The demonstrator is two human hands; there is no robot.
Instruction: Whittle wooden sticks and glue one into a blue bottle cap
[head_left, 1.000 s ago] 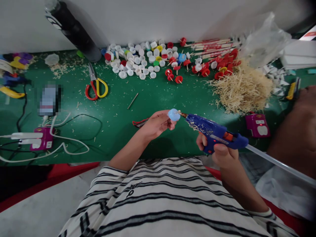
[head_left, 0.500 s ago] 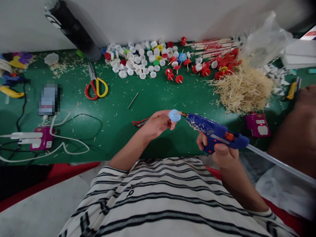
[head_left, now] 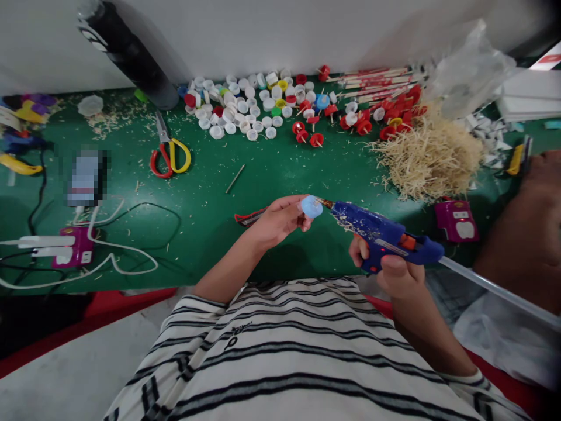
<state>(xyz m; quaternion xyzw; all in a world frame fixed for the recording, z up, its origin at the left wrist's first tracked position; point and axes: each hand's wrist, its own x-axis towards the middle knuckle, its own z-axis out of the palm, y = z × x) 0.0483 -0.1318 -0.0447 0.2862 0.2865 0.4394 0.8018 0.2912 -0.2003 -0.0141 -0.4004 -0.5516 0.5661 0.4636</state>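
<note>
On the green table (head_left: pixel 197 204), a heap of pale shavings (head_left: pixel 432 158) lies beyond the blue glue gun (head_left: pixel 366 225), whose handle is gripped in the right hand (head_left: pixel 397 275). The left hand (head_left: pixel 278 222) pinches a light-blue cap (head_left: pixel 312 207), raised over the tabletop right at the gun's nozzle (head_left: pixel 325 203); contact between the two cannot be confirmed.

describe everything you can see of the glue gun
The glue gun has a blue, plastic-looking body, an orange trigger, another orange part near the back and a lit red light. Pale shreds cling to its front. The right hand grips its handle. Its brownish nozzle points left at the blue cap in the left hand; whether they touch is unclear. A translucent glue stick juts from the rear.
</note>
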